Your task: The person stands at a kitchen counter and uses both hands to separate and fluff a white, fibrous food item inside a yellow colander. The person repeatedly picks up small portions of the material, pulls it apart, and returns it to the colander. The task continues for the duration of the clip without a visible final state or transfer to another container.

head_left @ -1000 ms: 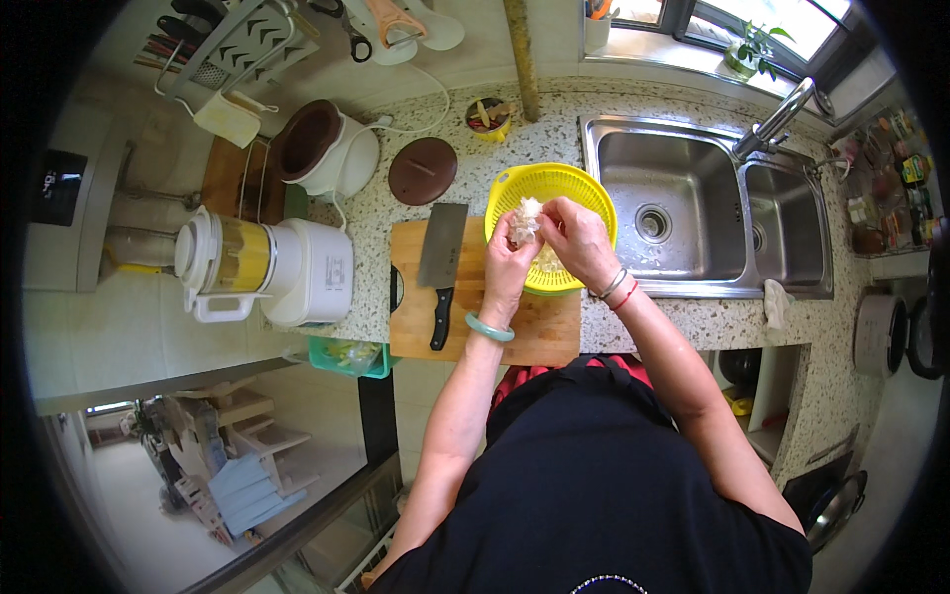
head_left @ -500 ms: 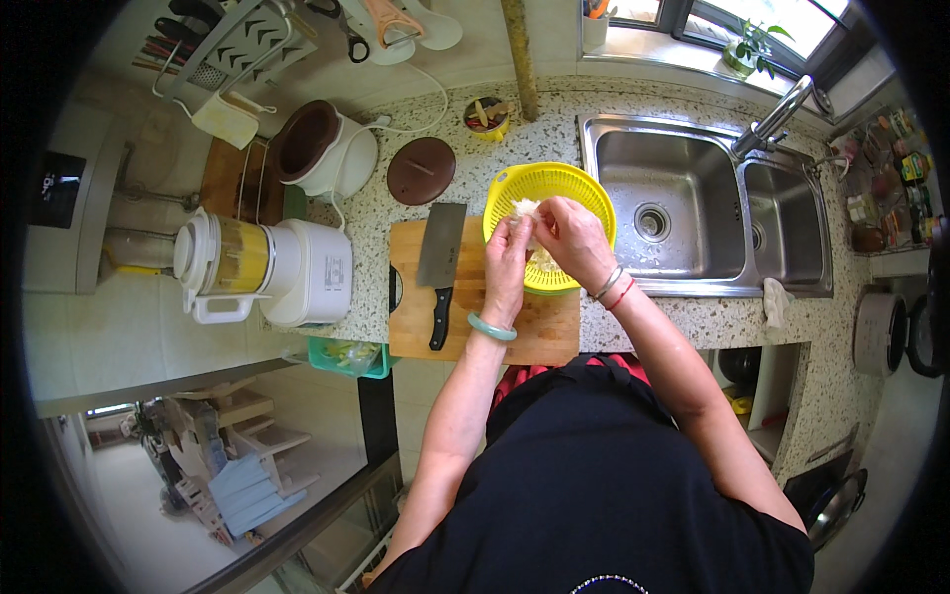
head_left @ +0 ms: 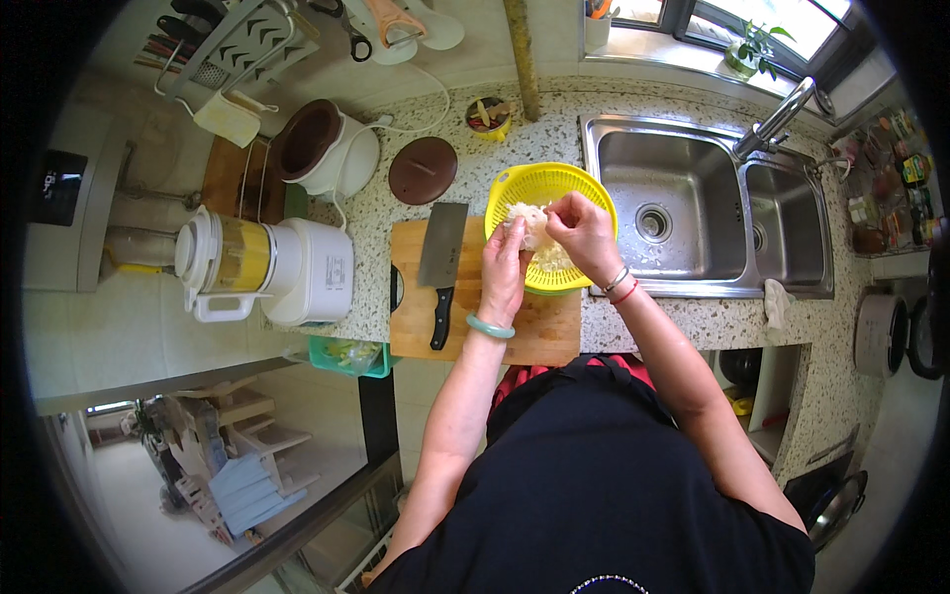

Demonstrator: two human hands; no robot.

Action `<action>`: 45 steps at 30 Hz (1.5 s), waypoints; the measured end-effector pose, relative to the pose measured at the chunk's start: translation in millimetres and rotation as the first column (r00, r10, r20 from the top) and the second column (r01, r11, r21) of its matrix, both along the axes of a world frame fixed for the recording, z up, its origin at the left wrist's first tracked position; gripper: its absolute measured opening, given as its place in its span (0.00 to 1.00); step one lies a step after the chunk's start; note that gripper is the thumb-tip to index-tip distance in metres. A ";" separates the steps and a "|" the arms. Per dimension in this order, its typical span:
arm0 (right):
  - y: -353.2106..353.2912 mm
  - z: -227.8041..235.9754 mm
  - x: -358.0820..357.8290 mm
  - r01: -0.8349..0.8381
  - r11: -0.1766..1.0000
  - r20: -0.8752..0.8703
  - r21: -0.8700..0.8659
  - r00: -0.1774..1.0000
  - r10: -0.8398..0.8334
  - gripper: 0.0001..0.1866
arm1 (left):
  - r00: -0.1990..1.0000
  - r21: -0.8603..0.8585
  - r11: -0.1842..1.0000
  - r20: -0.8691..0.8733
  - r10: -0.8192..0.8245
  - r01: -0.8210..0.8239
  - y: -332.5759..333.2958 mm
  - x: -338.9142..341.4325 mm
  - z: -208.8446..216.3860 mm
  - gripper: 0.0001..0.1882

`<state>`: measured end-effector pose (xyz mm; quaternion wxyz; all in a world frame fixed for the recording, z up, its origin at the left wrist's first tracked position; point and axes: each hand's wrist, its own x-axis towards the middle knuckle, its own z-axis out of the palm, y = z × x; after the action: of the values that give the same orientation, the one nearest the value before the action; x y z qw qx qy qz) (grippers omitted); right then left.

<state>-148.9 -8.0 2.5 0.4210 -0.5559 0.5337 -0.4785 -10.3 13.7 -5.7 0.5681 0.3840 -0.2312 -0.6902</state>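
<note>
Over the yellow colander (head_left: 505, 188) my left hand (head_left: 505, 269) holds a frilly, whitish clump (head_left: 531, 220). It looks like white fungus or cauliflower, but I cannot tell which. My right hand (head_left: 582, 236) has its fingers pinched together at the clump's right edge. Whether a piece sits between those fingertips is hidden. Paler bits (head_left: 554, 259) of similar colour lie inside the colander beneath my hands. Left of the colander, a cleaver (head_left: 442, 247) with a black handle rests on the wooden cutting board (head_left: 534, 332).
A double steel sink (head_left: 673, 188) with a tap (head_left: 777, 119) is on the right. Behind the board lie a brown lid (head_left: 423, 170) and a small yellow bowl (head_left: 488, 119). At the left stand a white blender-like machine (head_left: 307, 272) and a white pot (head_left: 351, 153).
The clump has turned in my left hand, and more of it shows now. My right hand has shifted slightly, its fingers still pinched beside the clump.
</note>
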 end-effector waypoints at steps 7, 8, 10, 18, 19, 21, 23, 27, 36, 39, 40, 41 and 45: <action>1.7 10.1 -2.3 -0.100 0.993 -0.026 -0.056 0.995 0.099 0.08 | 0.992 -0.052 0.999 0.126 -0.007 0.013 1.9 -3.5 3.5 0.14; 2.6 13.8 -0.9 -0.099 0.993 -0.067 -0.071 0.993 0.094 0.09 | 0.985 -0.070 0.997 0.171 -0.004 0.016 1.8 -4.9 3.6 0.14; 4.2 22.7 3.1 -0.066 0.991 -0.123 -0.115 0.991 0.052 0.09 | 0.978 -0.098 0.995 0.210 0.009 0.012 1.6 -6.7 2.0 0.14; 2.0 17.0 4.2 -0.052 0.959 -0.269 -0.279 0.963 -0.026 0.06 | 0.974 -0.079 0.997 0.224 0.014 0.004 4.2 -12.1 4.6 0.13; 2.0 16.0 4.5 -0.054 0.958 -0.269 -0.280 0.963 -0.025 0.06 | 0.970 -0.077 0.997 0.241 0.009 0.010 4.4 -11.3 4.5 0.13; 2.3 13.6 5.1 -0.046 0.955 -0.261 -0.293 0.965 -0.033 0.06 | 0.973 -0.059 0.998 0.232 0.005 0.009 4.5 -10.3 4.2 0.13; 2.2 11.9 5.6 -0.046 0.954 -0.253 -0.298 0.967 -0.032 0.06 | 0.984 -0.028 1.000 0.180 0.010 -0.005 4.7 -9.4 4.5 0.13; 2.5 12.2 3.9 -0.042 0.969 -0.212 -0.244 0.977 -0.011 0.05 | 0.992 -0.046 0.999 0.130 -0.009 0.015 4.4 -6.8 3.0 0.12; -0.9 16.4 -6.0 -0.001 1.000 0.002 -0.030 1.000 0.001 0.09 | 1.000 -0.041 0.999 -0.023 -0.007 0.006 2.0 -7.3 2.5 0.15; -0.7 13.7 -4.6 -0.076 0.994 -0.082 -0.075 0.994 0.070 0.11 | 0.999 -0.027 0.999 0.048 -0.025 0.026 2.7 -7.4 4.8 0.14; -0.1 17.1 -4.0 -0.097 0.990 -0.125 -0.101 0.989 0.084 0.11 | 0.994 -0.029 0.999 0.099 -0.037 0.040 2.4 -6.1 4.3 0.15; 0.6 20.5 -3.1 -0.119 0.985 -0.168 -0.127 0.981 0.096 0.12 | 0.987 -0.030 0.998 0.150 -0.049 0.054 2.2 -5.4 3.8 0.15; 2.4 26.9 0.6 -0.085 0.971 -0.215 -0.224 0.976 0.036 0.08 | 0.967 -0.033 0.998 0.251 -0.039 0.049 2.7 -7.6 6.3 0.15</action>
<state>-148.3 -5.5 29.4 0.3091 -0.6646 0.4983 -0.4631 -17.9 16.4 0.6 0.5264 0.4515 -0.3230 -0.6439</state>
